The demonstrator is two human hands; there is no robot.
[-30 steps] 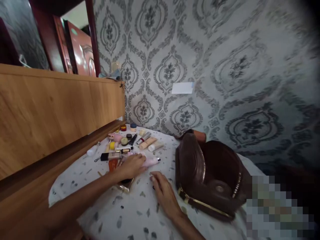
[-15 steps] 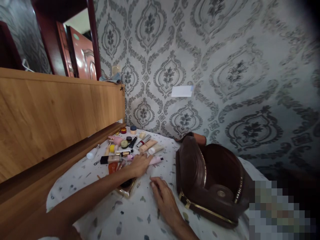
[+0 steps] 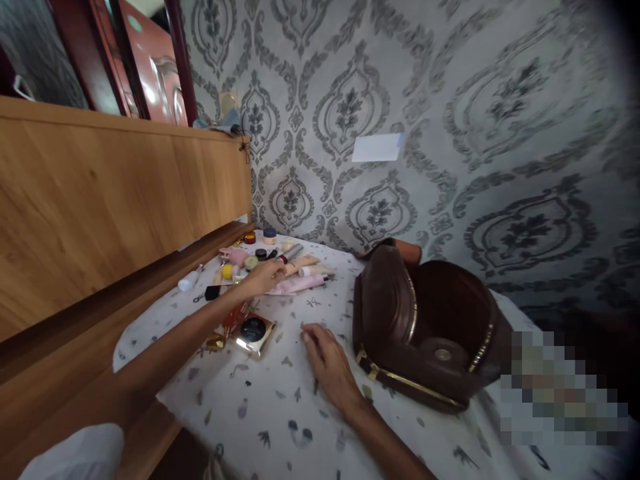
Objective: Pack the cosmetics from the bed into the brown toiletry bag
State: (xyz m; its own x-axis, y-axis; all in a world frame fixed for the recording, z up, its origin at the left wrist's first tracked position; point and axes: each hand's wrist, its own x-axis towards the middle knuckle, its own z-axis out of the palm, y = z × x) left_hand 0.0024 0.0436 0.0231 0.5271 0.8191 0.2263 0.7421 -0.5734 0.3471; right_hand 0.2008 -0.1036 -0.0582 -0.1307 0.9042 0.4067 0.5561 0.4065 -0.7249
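My left hand (image 3: pixel 264 277) reaches far forward over a scatter of cosmetics on the patterned white bed sheet (image 3: pixel 280 413); its fingers curl down onto the items near a beige tube (image 3: pixel 303 262), and what they grip is hidden. A pink tube (image 3: pixel 299 284) lies just to its right. A gold compact (image 3: pixel 254 332) with a dark lid lies under my left forearm. My right hand (image 3: pixel 327 363) rests flat on the sheet, fingers spread, holding nothing, a little left of an open brown zip bag (image 3: pixel 425 327).
A wooden headboard (image 3: pixel 100 200) runs along the left. Small jars (image 3: pixel 269 235) and a white bottle (image 3: pixel 187 283) lie beside it. Patterned wallpaper with a white card (image 3: pixel 376 147) is behind. A blurred patch (image 3: pixel 560 387) sits at the lower right.
My left hand has moved forward from the pink tube and compact to the items further back, uncovering the compact. My right hand has stayed on the sheet. The view has tilted down.
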